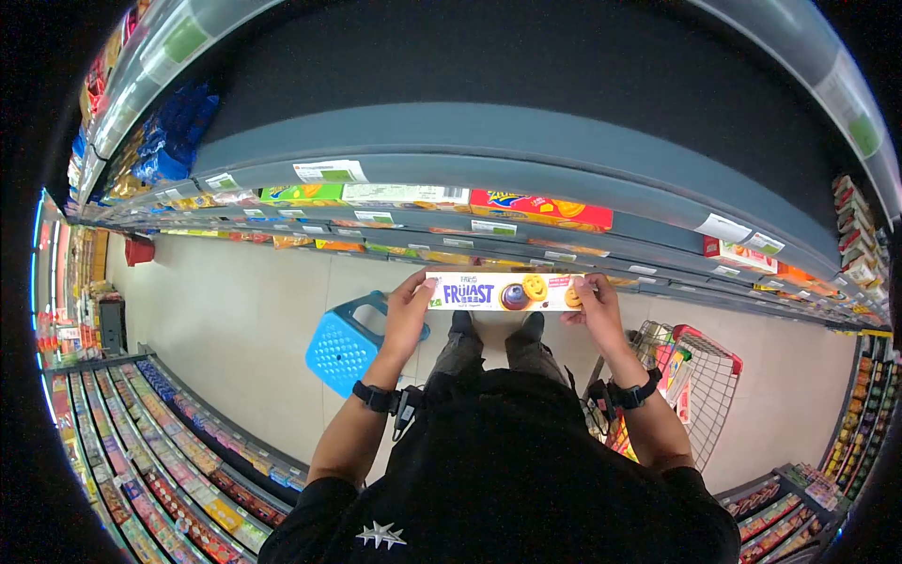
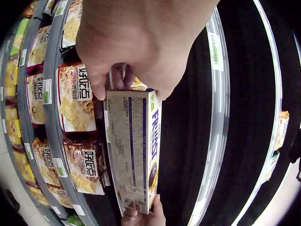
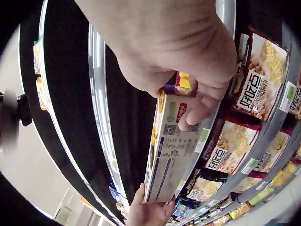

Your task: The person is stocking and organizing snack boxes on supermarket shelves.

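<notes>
A long white cookie box point(image 1: 505, 293) with purple "FRUIAST" lettering and pictured cookies is held level in front of the shelves. My left hand point(image 1: 406, 312) grips its left end, thumb on the printed front. At the opposite end, my right hand point(image 1: 596, 310) holds it the same way. The left wrist view shows the box's text-covered side point(image 2: 130, 150), with the left hand point(image 2: 136, 47) over the near end. In the right wrist view, fingers of the right hand point(image 3: 183, 56) curl onto that side, beside a QR code.
Shelves ahead carry a green box point(image 1: 303, 194), a red box point(image 1: 543, 209) and blue bags point(image 1: 169, 141). On the floor stand a blue step stool point(image 1: 346, 350) at left and a wire shopping cart point(image 1: 709, 376) with goods at right. Stocked racks point(image 1: 169, 451) line the aisle behind.
</notes>
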Demonstrator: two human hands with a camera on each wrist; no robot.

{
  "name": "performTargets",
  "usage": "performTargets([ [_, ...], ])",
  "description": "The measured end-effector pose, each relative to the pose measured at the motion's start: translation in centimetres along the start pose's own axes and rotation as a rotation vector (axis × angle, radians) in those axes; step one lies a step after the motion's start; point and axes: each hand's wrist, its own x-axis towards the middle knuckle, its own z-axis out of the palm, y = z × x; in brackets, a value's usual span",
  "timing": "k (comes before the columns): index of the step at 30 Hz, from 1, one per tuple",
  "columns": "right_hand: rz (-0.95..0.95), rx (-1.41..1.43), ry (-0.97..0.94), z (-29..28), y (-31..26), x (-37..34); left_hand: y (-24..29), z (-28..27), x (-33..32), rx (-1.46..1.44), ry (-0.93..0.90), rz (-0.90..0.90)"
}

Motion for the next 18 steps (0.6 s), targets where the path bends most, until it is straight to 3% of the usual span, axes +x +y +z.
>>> performTargets([
  [2,-0.011,-0.012,-0.004,1.9,-0.1,0.1,0.6,-1.7,0.6,-0.034,-0.014,0.016],
  [4,-0.246,-0.021,0.001,4.0,0.2,0.5,2.3,-3.5,1.0,-0.058,-0.067,0.042],
  [7,-0.328,-0.106,-0.029,7.3,0.1,0.4,3.2,-7.2,1.8,-0.020,-0.103,0.166],
  [18,-0.448,-0.050,0.019,16.5,1.1,0.5,3.6,-16.3,6.9,-0.068,-0.302,0.312],
])
